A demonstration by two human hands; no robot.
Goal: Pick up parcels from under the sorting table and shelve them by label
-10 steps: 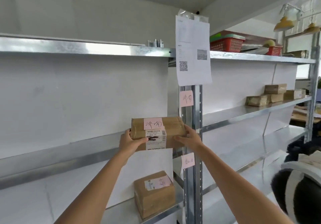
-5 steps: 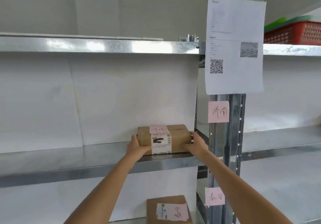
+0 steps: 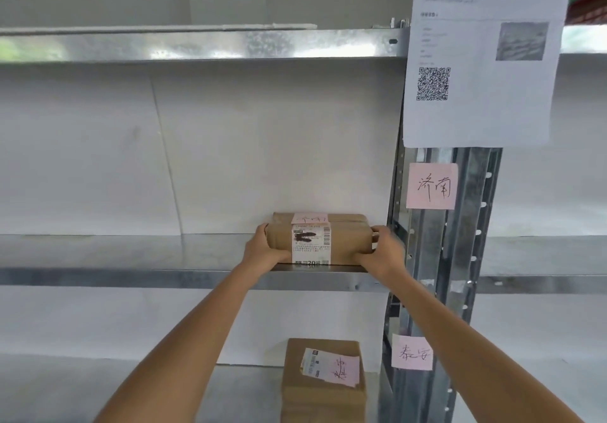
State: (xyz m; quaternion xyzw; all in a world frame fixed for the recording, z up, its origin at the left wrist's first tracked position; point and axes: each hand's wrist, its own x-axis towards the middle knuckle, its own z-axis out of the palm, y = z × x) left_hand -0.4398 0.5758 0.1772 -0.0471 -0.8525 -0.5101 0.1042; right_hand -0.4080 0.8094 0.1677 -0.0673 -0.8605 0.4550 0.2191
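A brown parcel [image 3: 345,242] with a white shipping label and a pink note on top rests on the middle metal shelf [image 3: 131,278], at its right end beside the upright post [image 3: 460,258]. My left hand [image 3: 262,250] grips its left end and my right hand [image 3: 382,252] grips its right end. A pink handwritten label [image 3: 431,186] is stuck on the post just above this shelf level.
A second brown parcel [image 3: 323,396] with a pink note lies on the shelf below, next to another pink label [image 3: 412,352] on the post. A white printed sheet with a QR code [image 3: 486,55] hangs from the top shelf [image 3: 197,45].
The parcel went from held in the air in front of the shelving to resting on the middle shelf, pushed slightly further in. The view has come closer to the shelf.
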